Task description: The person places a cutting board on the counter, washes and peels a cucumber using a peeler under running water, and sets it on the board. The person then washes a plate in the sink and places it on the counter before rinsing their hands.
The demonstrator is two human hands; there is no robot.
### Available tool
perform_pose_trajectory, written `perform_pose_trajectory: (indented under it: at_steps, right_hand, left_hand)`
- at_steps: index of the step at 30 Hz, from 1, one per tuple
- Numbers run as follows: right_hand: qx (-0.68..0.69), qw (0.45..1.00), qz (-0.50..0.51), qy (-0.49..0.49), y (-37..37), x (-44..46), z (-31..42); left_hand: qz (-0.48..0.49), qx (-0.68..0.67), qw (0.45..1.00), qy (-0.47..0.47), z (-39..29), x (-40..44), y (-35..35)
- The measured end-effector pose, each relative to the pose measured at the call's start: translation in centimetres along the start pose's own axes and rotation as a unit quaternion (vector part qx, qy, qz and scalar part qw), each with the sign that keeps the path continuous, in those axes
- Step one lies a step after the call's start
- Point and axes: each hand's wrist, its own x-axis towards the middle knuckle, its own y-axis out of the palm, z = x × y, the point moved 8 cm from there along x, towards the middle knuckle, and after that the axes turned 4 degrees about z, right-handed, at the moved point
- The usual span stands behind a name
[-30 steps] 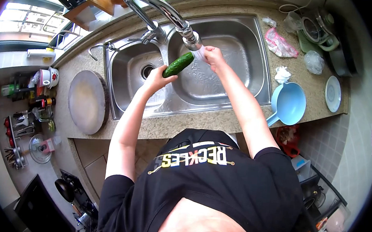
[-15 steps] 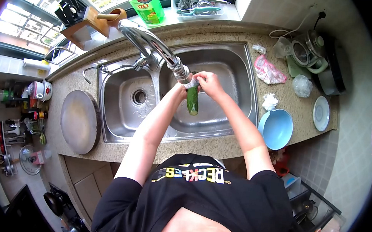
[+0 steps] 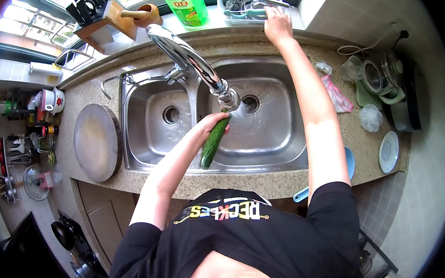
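My left hand point(image 3: 213, 124) is closed around the upper part of a green cucumber point(image 3: 213, 144), which slants downward over the front of the right sink basin point(image 3: 264, 126). Its top end is just below the chrome faucet point(image 3: 202, 65), from which water runs. My right hand point(image 3: 278, 25) is stretched out to the windowsill, fingers extended over the right end of a clear plastic tray point(image 3: 236, 20). A tool with a teal handle point(image 3: 253, 12) lies in that tray, its end at my fingertips; whether they touch it is unclear. A steel scrubber point(image 3: 236, 0) is in there too.
A green detergent bottle point(image 3: 188, 5) stands on the sill beside a wooden mortar point(image 3: 148, 16). The round chopping board point(image 3: 97, 143) lies left of the sink. Right of it are a pink-white cloth point(image 3: 337, 94), a white dish point(image 3: 388, 151) and a blue pan point(image 3: 349, 161), partly behind my right arm.
My right hand has left the cucumber's top and moved up to the sill tray. My left hand has swung the cucumber down and left. Water now shows below the faucet.
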Motion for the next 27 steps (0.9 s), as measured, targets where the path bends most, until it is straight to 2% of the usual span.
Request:
perform_pose_trajectory:
  at_steps: [1, 2, 4, 7, 8, 10, 12, 14, 15, 16, 18, 19, 20, 22, 24, 25, 26, 27]
  right_hand:
    - [-0.010, 1.000, 0.002, -0.003, 0.7, 0.6, -0.3]
    - [-0.020, 1.000, 0.005, -0.005, 1.1, 1.2, -0.4]
    - [-0.054, 0.997, 0.036, -0.039, 2.0, 2.1, -0.2]
    - [-0.056, 0.996, -0.048, -0.046, 0.2, 1.7, 0.6]
    - [-0.053, 0.983, -0.137, -0.108, -0.3, 1.4, 1.0]
    - [-0.034, 0.992, 0.112, -0.039, 2.3, 2.5, -0.7]
    - [0.110, 0.993, -0.042, 0.006, -1.7, 0.0, -1.6]
    - [0.007, 0.997, 0.072, -0.010, -3.3, -3.7, -1.5]
    - [0.112, 0.969, 0.190, 0.114, -4.9, -6.4, -1.9]
    - [0.055, 0.997, 0.036, 0.048, -5.3, -8.3, -2.4]
    - [0.229, 0.970, -0.046, 0.058, -4.8, -14.6, -4.8]
    - [0.345, 0.922, 0.062, 0.164, -3.5, -18.2, -5.6]
    - [0.450, 0.837, 0.163, 0.263, -2.6, -22.6, -5.3]
    - [0.591, 0.678, 0.233, 0.371, -0.9, -30.7, -4.6]
    - [0.678, 0.565, 0.201, 0.426, -2.4, -36.3, -2.0]
    - [0.696, 0.538, 0.181, 0.440, -2.9, -38.1, -1.1]
    - [0.713, 0.509, 0.163, 0.454, -3.5, -39.6, -0.2]
    - [0.743, 0.466, 0.159, 0.453, -4.3, -40.5, 1.0]
  left_hand:
    - [0.039, 0.126, 0.989, 0.071, -0.6, -2.2, 0.4]
    - [0.076, 0.249, 0.955, 0.139, -1.1, -4.4, 1.2]
    - [0.087, 0.328, 0.922, 0.188, -1.0, -7.5, 1.4]
    - [0.081, 0.408, 0.891, 0.184, -0.8, -10.6, 1.2]
    - [0.074, 0.429, 0.881, 0.186, -0.8, -11.6, 1.3]
    - [0.045, 0.505, 0.840, 0.194, -1.1, -13.0, 1.2]
    - [0.027, 0.572, 0.790, 0.219, -1.1, -13.8, 1.1]
    - [0.015, 0.639, 0.725, 0.257, -0.8, -14.4, 1.3]
    - [0.029, 0.642, 0.724, 0.249, -0.3, -14.7, 1.8]
    - [0.045, 0.642, 0.723, 0.250, 0.2, -14.9, 2.0]
    - [0.049, 0.648, 0.720, 0.243, 1.0, -15.3, 2.5]
    - [0.053, 0.649, 0.715, 0.254, 1.3, -15.7, 3.0]
    - [0.055, 0.650, 0.709, 0.267, 1.4, -16.1, 3.5]
    - [0.066, 0.664, 0.699, 0.256, 1.9, -16.6, 4.3]
    - [0.068, 0.695, 0.645, 0.309, 2.2, -17.5, 5.8]
    - [0.067, 0.692, 0.655, 0.295, 2.4, -17.8, 6.1]
    - [0.046, 0.709, 0.642, 0.289, 2.5, -18.3, 6.6]
    - [0.049, 0.699, 0.660, 0.271, 2.8, -17.9, 6.3]
